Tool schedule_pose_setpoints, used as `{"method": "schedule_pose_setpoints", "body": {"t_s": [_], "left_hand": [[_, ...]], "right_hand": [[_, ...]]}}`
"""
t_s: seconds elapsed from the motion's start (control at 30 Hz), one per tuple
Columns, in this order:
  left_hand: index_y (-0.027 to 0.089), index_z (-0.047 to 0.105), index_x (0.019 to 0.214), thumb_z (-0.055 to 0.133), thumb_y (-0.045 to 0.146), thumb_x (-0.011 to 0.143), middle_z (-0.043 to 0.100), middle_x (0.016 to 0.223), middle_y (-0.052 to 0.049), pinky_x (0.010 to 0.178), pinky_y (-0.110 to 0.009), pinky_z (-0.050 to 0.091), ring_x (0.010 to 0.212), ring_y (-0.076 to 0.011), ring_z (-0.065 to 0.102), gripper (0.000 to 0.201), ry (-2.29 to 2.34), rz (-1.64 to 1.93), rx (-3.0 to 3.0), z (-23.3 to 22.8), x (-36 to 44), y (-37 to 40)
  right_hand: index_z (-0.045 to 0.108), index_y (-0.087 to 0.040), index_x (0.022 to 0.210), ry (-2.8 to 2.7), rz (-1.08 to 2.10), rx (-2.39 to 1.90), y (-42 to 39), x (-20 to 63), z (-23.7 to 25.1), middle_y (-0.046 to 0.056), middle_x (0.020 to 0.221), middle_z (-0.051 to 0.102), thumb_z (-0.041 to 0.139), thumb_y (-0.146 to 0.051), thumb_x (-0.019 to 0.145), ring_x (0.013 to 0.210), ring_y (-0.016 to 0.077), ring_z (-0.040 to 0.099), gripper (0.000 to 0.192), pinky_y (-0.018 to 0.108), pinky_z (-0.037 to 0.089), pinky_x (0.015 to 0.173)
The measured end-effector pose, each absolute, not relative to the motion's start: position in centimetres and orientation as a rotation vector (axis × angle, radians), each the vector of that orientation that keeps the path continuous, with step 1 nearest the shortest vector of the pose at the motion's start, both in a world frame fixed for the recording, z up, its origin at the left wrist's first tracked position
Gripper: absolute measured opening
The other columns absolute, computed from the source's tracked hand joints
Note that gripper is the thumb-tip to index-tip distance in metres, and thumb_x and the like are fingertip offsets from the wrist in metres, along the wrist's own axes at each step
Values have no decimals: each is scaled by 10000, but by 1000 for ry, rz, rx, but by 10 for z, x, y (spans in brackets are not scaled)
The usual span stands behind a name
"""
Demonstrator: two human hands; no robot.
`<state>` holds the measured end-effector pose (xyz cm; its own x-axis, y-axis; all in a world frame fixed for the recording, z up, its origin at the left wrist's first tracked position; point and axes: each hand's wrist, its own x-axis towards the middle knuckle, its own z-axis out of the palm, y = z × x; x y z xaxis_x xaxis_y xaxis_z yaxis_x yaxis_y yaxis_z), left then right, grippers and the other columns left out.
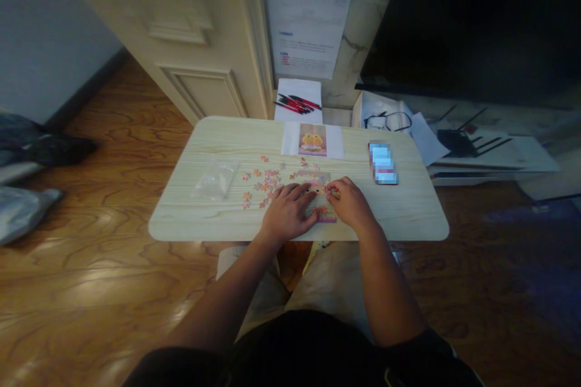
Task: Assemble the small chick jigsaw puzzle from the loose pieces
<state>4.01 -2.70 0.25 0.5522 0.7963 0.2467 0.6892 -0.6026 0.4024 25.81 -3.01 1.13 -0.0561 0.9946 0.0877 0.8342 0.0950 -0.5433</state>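
The left hand (287, 213) lies flat, fingers spread narrow, pinning the small partly assembled pink-and-orange cardboard jigsaw (323, 213) near the front edge of the pale rounded wooden tabletop (408, 217), while the right hand (350, 204) pinches what appears to be a single piece at the jigsaw's upper edge; seating it well calls, in my judgement, for light downward pressure with the left hand steady. Loose pink and orange pieces (263, 184) crowd the left, a phone (383, 162) lies right, and open room remains to the right front.
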Motion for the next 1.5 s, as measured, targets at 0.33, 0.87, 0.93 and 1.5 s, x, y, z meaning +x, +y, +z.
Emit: {"method": "schedule_pose_setpoints", "body": {"t_s": [0.33, 0.87, 0.93, 1.5], "left_hand": [[278, 675, 1331, 617, 483, 941, 599, 1498, -65, 1093, -550, 429, 1326, -338, 536, 444, 1245, 589, 2542, 3, 40, -27], [309, 619, 1421, 606, 521, 946, 528, 1569, -64, 1128, -554, 405, 1396, -346, 487, 520, 1221, 574, 2556, 1, 40, -27], [322, 620, 1426, 610, 520, 945, 517, 1581, -58, 1135, -562, 398, 1416, -352, 470, 520, 1205, 562, 2561, 0, 40, -26], [328, 645, 1411, 642, 518, 933, 538, 1566, -61, 1126, -571, 406, 1411, -363, 480, 515, 1184, 551, 2556, -1, 40, -25]], "right_hand": [[767, -229, 1031, -1991, 526, -1784, -40, 266, 16, 59, 1069, 680, 732, -207, 922, 1045, 200, 663, 117, 321, 505, 981], [772, -190, 1156, -1878, 434, -1828, -27, 261, 9, 99, 1093, 685, 580, -141, 970, 1038, 222, 670, 271, 330, 512, 998], [775, -209, 1149, -1879, 441, -1847, -26, 260, 9, 93, 1099, 685, 591, -135, 960, 1041, 219, 671, 274, 331, 511, 1005], [760, -199, 1053, -1875, 508, -1875, -22, 261, 7, 71, 1079, 673, 635, -119, 926, 985, 192, 666, 195, 306, 511, 963]]}}
